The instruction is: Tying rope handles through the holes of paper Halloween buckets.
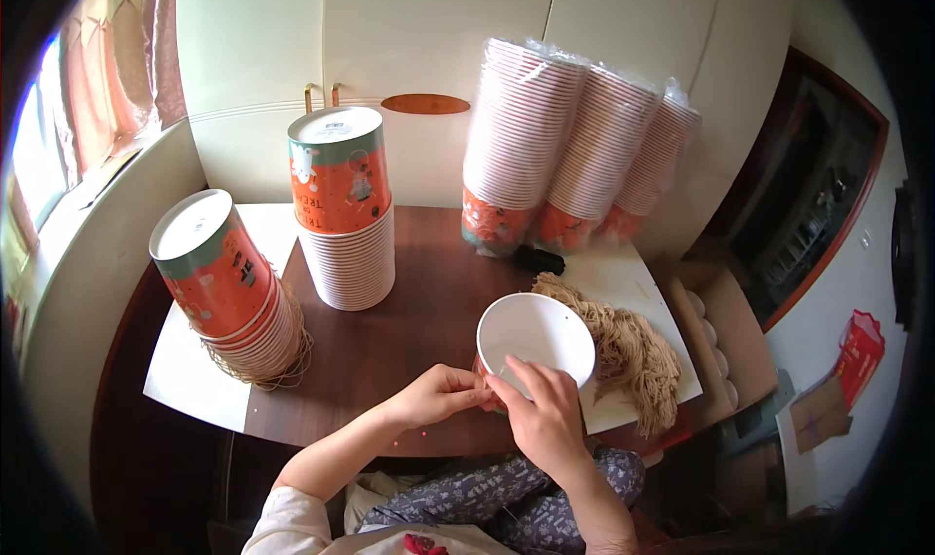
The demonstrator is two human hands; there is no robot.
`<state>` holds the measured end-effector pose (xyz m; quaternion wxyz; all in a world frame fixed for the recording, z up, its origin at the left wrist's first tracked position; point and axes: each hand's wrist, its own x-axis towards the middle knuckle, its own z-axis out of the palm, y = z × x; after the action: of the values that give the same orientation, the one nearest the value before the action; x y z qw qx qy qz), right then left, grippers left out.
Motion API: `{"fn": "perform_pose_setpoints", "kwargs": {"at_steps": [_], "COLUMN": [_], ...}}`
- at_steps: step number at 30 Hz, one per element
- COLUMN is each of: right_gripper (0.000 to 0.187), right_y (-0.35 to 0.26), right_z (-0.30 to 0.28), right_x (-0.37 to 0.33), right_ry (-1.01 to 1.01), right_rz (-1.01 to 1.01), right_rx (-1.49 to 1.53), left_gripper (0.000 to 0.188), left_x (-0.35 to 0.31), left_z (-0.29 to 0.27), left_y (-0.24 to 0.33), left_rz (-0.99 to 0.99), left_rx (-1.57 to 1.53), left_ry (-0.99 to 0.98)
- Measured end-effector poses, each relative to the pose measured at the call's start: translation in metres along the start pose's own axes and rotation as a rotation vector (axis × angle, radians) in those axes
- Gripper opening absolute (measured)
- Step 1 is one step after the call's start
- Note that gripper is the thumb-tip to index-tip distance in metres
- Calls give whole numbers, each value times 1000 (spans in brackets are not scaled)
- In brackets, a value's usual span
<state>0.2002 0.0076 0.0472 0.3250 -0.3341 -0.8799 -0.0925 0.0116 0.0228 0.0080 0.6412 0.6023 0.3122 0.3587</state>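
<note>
A white-lined paper bucket [521,323] stands near the table's front edge, its mouth open toward me and a bit of orange wall showing under the rim. My left hand [440,396] is closed in a pinch at the bucket's near left side; whatever is between the fingertips is too small to make out. From the right, my right hand [542,414] grips the near rim, its fingers reaching over the opening and its thumb close to my left fingertips. Beside the bucket lies a heap of tan cord [633,355].
Upside-down orange and green bucket stacks stand left [219,273] and back left [341,204]; loops of cord circle the left one's base. Plastic-wrapped bucket stacks [521,131] stand at the back right, near a black object [539,260]. A cardboard box [716,312] sits beyond the table's right edge.
</note>
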Motion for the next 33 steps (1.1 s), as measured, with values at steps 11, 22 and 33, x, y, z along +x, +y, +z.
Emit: {"fn": "perform_pose_setpoints", "kwargs": {"at_steps": [11,22,33], "right_gripper": [8,12,20], "right_y": [-23,-23,-21], "right_z": [22,63,42], "right_x": [-24,-47,-31], "right_ry": [170,196,175], "right_rz": [32,276,166], "right_rx": [-145,7,260], "left_gripper": [19,18,11], "left_x": [-4,7,18], "left_z": [-1,-8,-24], "left_y": [-8,-11,-1], "left_rz": [58,101,124], "left_rx": [-96,111,195], "left_ry": [194,195,94]}}
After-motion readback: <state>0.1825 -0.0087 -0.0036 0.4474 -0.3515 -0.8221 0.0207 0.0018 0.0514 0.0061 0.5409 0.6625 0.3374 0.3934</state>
